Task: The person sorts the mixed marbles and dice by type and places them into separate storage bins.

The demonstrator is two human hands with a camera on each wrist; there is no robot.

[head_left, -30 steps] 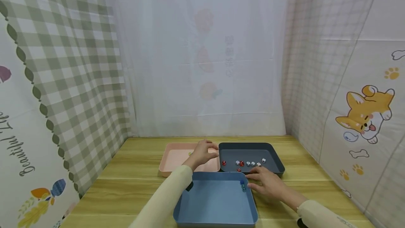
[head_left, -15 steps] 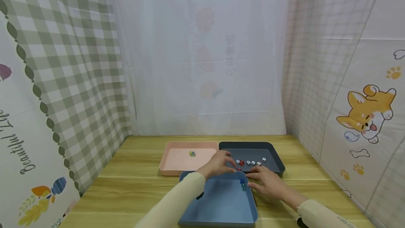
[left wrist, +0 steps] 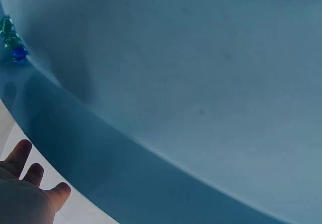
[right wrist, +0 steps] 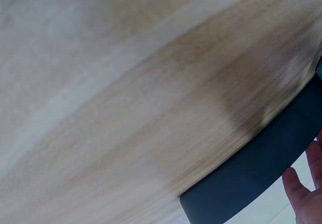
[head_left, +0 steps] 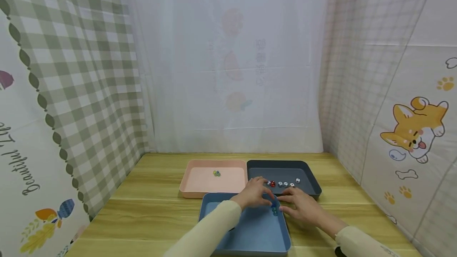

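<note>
My left hand [head_left: 254, 193] hangs over the far right part of the blue tray [head_left: 246, 233], holding nothing, its fingers loosely bent. Close to its fingertips, small shiny marbles [head_left: 274, 211] lie against the tray's right wall. They look blue and green in the left wrist view, where the blue marble [left wrist: 19, 54] sits apart from the fingers. My right hand [head_left: 301, 207] rests by the outside of the blue tray's upper right corner, fingers spread. Its fingertips seem to touch the rim; exact contact is hard to tell.
Behind on the left is a pink tray [head_left: 200, 179] with several yellow-green marbles [head_left: 216, 173]. Beside it stands a dark tray [head_left: 310, 175] holding white dice [head_left: 283, 184] and a red die [head_left: 273, 183]. All three trays sit on a wooden table [head_left: 153, 209] between hanging cloths.
My left hand has moved from over the pink tray, rightward and nearer, to the marbles in the blue tray. The right hand has stayed in place.
</note>
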